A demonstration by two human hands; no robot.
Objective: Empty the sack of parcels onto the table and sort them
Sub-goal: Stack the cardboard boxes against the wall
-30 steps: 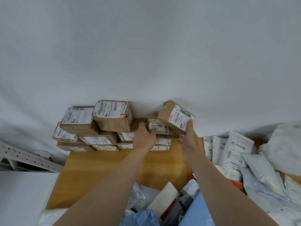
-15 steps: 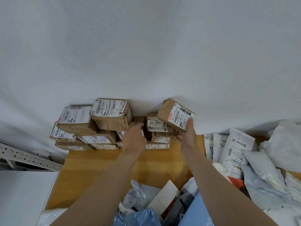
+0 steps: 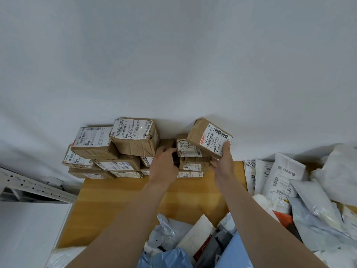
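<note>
A pale wooden desk [image 3: 119, 200] runs up to a plain white wall [image 3: 173, 55]. Along its far edge sits a stack of cardboard boxes [image 3: 108, 149], labels up, piled several high. The right edge is buried in white and grey mailer bags [image 3: 284, 176], and more bags [image 3: 173, 238] crowd the near edge. Off the left edge there's a perforated metal rail [image 3: 32, 186] and a flat white surface [image 3: 29, 229].

The right hand [image 3: 224, 165] has its fingers wrapped on the lower corner of a tilted box [image 3: 208, 138], held at the far edge over the shorter right-hand pile; whether it touches that pile can't be told. The left hand [image 3: 164, 163] curls its fingers onto a small brown box [image 3: 167, 144] wedged between the two piles.

Compared with a second ago, the tilted box has barely shifted. The left hand, though, has slid left off the labelled right-hand pile and onto that small brown box.
</note>
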